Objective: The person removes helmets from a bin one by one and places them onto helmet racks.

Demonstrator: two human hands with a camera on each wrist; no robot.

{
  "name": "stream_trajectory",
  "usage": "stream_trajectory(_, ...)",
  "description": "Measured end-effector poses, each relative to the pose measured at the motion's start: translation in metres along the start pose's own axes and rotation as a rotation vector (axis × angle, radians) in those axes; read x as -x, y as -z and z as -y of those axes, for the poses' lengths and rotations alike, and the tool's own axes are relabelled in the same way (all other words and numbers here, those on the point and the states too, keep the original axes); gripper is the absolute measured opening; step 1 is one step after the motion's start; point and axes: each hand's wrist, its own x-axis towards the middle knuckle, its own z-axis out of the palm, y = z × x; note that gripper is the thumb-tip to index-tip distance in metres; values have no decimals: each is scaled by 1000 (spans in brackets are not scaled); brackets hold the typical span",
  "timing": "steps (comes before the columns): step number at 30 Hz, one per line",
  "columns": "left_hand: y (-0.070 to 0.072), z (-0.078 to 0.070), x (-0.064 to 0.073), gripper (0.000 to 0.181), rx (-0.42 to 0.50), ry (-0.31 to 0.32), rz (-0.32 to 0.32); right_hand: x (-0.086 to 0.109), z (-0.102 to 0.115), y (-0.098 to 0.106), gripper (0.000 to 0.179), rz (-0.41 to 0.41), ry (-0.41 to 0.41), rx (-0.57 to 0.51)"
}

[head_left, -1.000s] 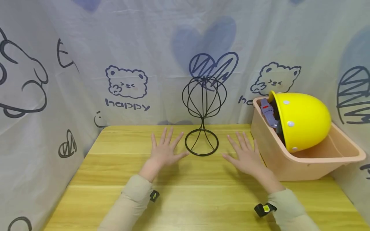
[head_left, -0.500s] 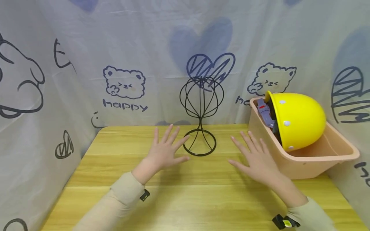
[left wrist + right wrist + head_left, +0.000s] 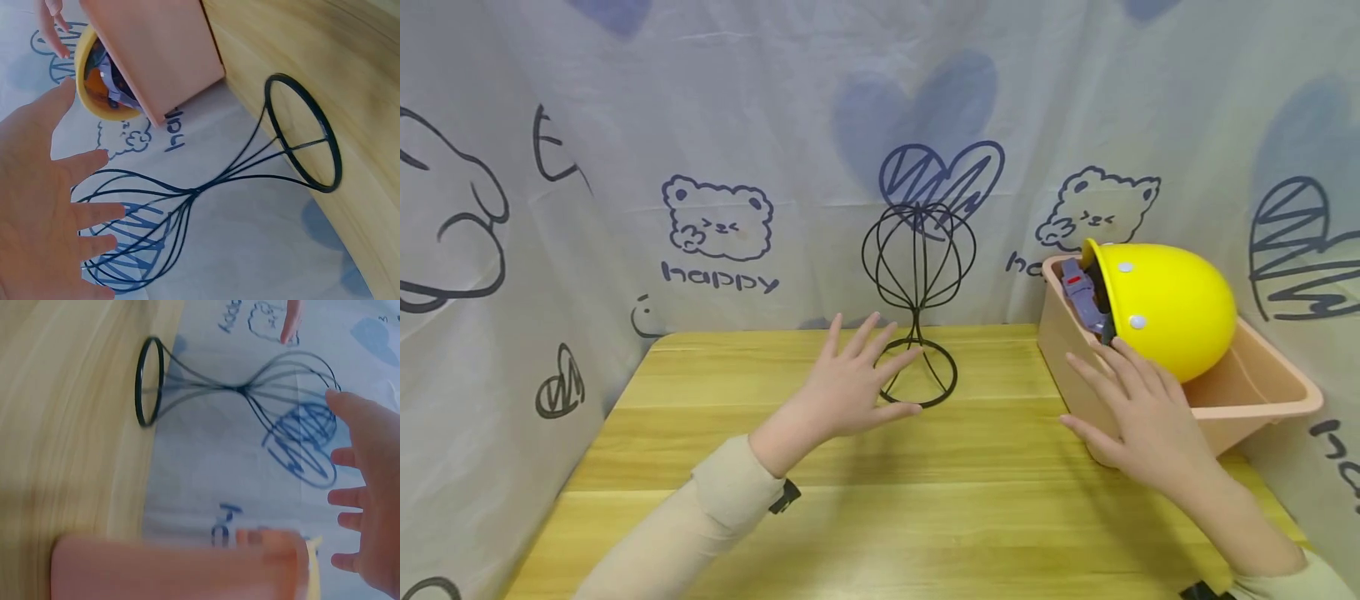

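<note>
Yellow helmet [image 3: 1183, 304], opening turned left, sits in the pink bin [image 3: 165, 56] to your right. Your right hand [image 3: 1157, 429] hovers before it, fingers spread, contact unclear. Your left hand [image 3: 844, 390], also spread, hangs near the black wire stand [image 3: 195, 192], upright on the wooden table [image 3: 970, 517].

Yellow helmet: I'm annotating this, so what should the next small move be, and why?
Perhaps ease the right hand onto the yellow helmet in the bin: the empty hand overlaps it in the head view, while the wire stand is bare.
</note>
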Motion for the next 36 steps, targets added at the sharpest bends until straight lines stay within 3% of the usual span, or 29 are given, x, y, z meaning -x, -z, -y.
stream_trajectory(8,10,-14,-20,78,13,-34,-71,18,-34,21,67,-80,-69,44)
stream_trajectory(14,13,-25,-39,78,22,-66,-137,32,-55,30,64,-28,-180,94)
stream_trajectory(19,16,-34,-50,77,-31,-84,-222,41,-68,31,66,44,-278,116)
stream_trajectory(24,20,-43,-57,78,-40,-65,-231,48,-78,29,61,46,-300,118)
stream_trajectory(36,23,-64,-83,75,16,-107,-285,54,-93,20,54,81,-339,129)
